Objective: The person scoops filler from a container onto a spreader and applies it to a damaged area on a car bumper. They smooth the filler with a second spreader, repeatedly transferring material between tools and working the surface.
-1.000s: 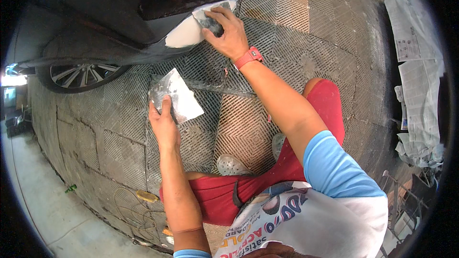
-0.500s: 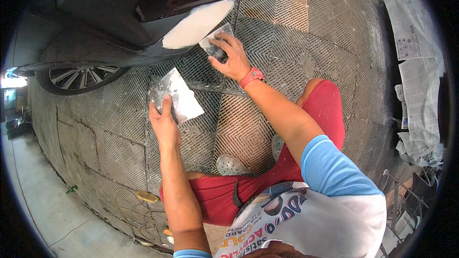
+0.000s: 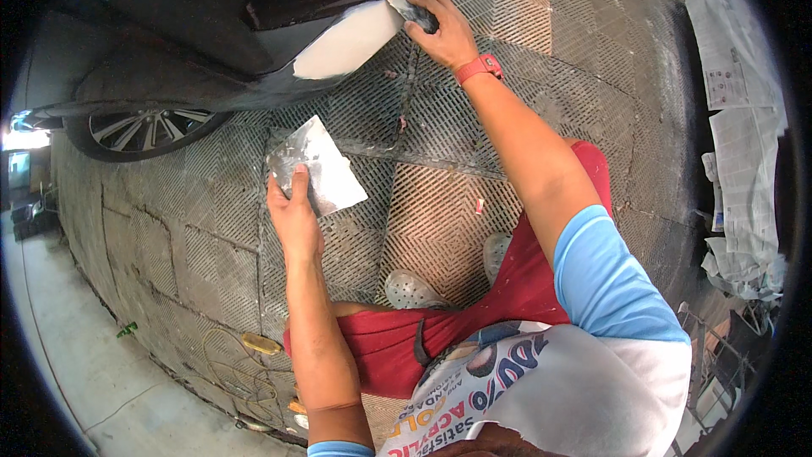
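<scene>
A broad patch of pale filler (image 3: 345,44) covers the lower edge of a dark car bumper (image 3: 216,63). My right hand (image 3: 450,34) is closed on a flat, smeared putty spreader (image 3: 405,8), its edge laid against the patch's far right end. Lower down and to the left, my left hand (image 3: 294,218) grips a thin grey sheet used as a mixing plate (image 3: 326,165), thumb on top and fingers underneath. White filler coats much of that plate's right side.
The car's front wheel (image 3: 152,131) stands left of the plate. Ribbed plastic tiles (image 3: 457,203) cover the floor. Newspaper sheets (image 3: 744,152) hang or lie along the far right. A cable (image 3: 224,364) and a yellow block (image 3: 262,344) lie at lower left.
My right hand has moved up and to the right with the spreader, from below the patch to its right end. The left hand and plate have barely shifted.
</scene>
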